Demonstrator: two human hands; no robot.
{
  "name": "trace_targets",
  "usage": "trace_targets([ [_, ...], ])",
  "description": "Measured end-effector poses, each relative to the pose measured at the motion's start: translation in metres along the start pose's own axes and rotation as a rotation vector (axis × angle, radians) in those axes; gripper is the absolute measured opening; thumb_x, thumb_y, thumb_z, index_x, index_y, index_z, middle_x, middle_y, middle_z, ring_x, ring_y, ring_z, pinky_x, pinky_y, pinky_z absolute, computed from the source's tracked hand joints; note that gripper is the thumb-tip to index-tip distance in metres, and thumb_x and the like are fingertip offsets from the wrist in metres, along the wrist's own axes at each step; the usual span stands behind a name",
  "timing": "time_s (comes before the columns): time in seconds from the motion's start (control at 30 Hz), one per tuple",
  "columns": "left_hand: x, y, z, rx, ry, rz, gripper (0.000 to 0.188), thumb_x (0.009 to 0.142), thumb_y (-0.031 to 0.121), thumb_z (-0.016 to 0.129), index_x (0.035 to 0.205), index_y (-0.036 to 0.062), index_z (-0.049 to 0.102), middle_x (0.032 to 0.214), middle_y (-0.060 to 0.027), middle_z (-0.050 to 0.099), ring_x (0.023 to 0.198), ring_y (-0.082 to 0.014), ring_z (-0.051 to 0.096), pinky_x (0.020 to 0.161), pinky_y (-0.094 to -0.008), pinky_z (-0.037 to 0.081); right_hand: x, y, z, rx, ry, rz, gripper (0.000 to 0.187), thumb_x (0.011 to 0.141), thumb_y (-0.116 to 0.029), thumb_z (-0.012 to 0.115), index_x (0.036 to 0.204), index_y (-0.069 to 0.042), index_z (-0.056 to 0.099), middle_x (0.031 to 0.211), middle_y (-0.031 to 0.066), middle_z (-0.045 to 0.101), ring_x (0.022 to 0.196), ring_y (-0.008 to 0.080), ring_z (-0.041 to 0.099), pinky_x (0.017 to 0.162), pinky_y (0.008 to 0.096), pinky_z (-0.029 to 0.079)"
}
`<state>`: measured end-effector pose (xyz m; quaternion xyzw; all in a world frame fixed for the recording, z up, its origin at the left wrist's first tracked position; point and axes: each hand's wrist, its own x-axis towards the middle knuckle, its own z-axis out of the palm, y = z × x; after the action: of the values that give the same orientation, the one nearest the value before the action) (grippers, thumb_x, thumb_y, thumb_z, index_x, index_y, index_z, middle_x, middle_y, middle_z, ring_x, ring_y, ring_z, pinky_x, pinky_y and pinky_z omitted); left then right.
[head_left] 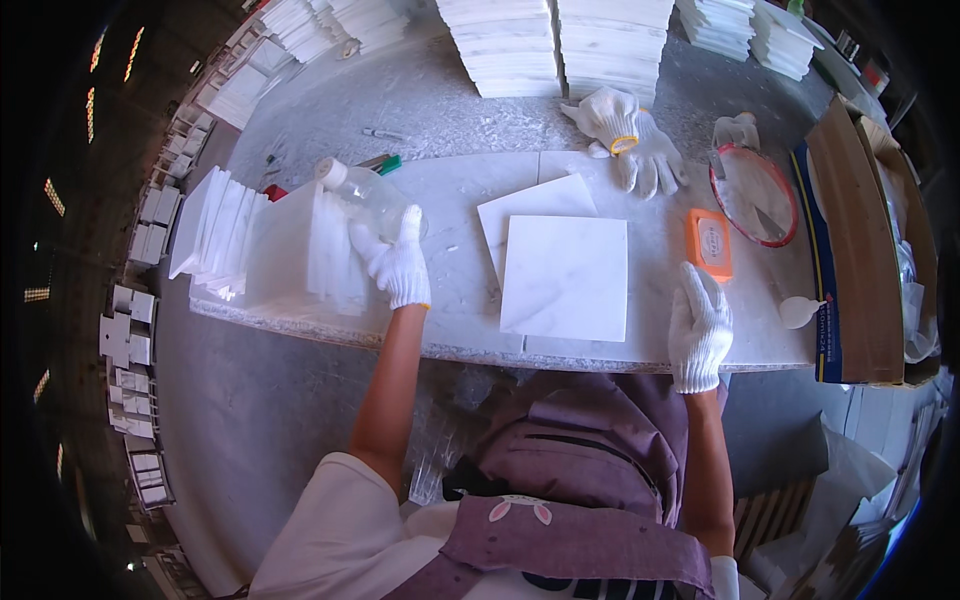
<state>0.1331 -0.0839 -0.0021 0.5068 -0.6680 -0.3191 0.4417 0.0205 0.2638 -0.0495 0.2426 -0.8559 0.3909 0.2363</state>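
My left hand (398,262), in a white knitted glove, has its thumb and fingers spread. Just beyond it is a clear plastic bottle (372,192) with a white cap, tilted toward the upper left; whether the glove touches it I cannot tell. Several thin white tiles (335,250) stand on edge left of this hand, somewhat blurred. In the middle, a square white marble tile (565,280) partly covers another tile (525,207). My right hand (699,330), gloved too, rests near the front edge with its fingers stretched forward, close below an orange box (709,244).
More tiles (210,230) stand at the far left. Spare white gloves (630,140), a red-rimmed round item (755,195) and a small white rounded piece (798,312) lie toward the right. A cardboard box (860,240) flanks the table (455,285); tall tile stacks (500,45) rise behind.
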Motion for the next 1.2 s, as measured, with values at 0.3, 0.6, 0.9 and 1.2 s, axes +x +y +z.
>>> trace_targets([
  [0.3,0.006,0.01,0.012,-0.236,-0.072,0.158,0.092,0.072,0.025,0.087,0.144,-0.0009,0.037,0.139,-0.0195,0.049,0.124,-0.0286,0.052,0.105,-0.038,0.043,-0.006,0.003,-0.01,-0.083,0.149,0.178,0.032,0.084,-0.003,0.066,0.116,-0.005,0.068,0.109,0.0189,0.068,0.1,0.0368,0.065,0.091,0.0431,0.05],
  [0.6,-0.047,0.046,-0.01,0.566,-0.467,1.119,0.077,0.068,0.029,0.082,0.137,0.0126,0.052,0.132,-0.0109,0.054,0.127,-0.0328,0.046,0.106,-0.0481,0.036,-0.011,0.005,-0.012,-0.017,0.176,0.164,0.031,0.08,-0.001,0.067,0.111,-0.006,0.07,0.103,0.0168,0.069,0.094,0.0337,0.066,0.087,0.0413,0.052],
  [0.9,-0.059,0.055,0.007,0.658,-0.486,1.332,0.076,0.063,0.025,0.082,0.134,0.0179,0.056,0.128,-0.0088,0.056,0.126,-0.0298,0.047,0.112,-0.049,0.032,-0.009,0.003,-0.018,-0.028,0.118,0.148,0.028,0.081,-0.002,0.066,0.109,-0.005,0.071,0.105,0.0171,0.07,0.096,0.0357,0.066,0.087,0.0413,0.052],
  [1.2,-0.062,0.061,0.015,0.628,-0.44,1.4,0.076,0.059,0.022,0.083,0.132,0.0196,0.059,0.124,-0.0083,0.058,0.122,-0.0294,0.05,0.111,-0.049,0.033,-0.011,0.008,-0.014,-0.035,0.163,0.132,0.029,0.078,-0.003,0.067,0.107,-0.008,0.072,0.102,0.014,0.071,0.093,0.0341,0.066,0.085,0.0417,0.051],
])
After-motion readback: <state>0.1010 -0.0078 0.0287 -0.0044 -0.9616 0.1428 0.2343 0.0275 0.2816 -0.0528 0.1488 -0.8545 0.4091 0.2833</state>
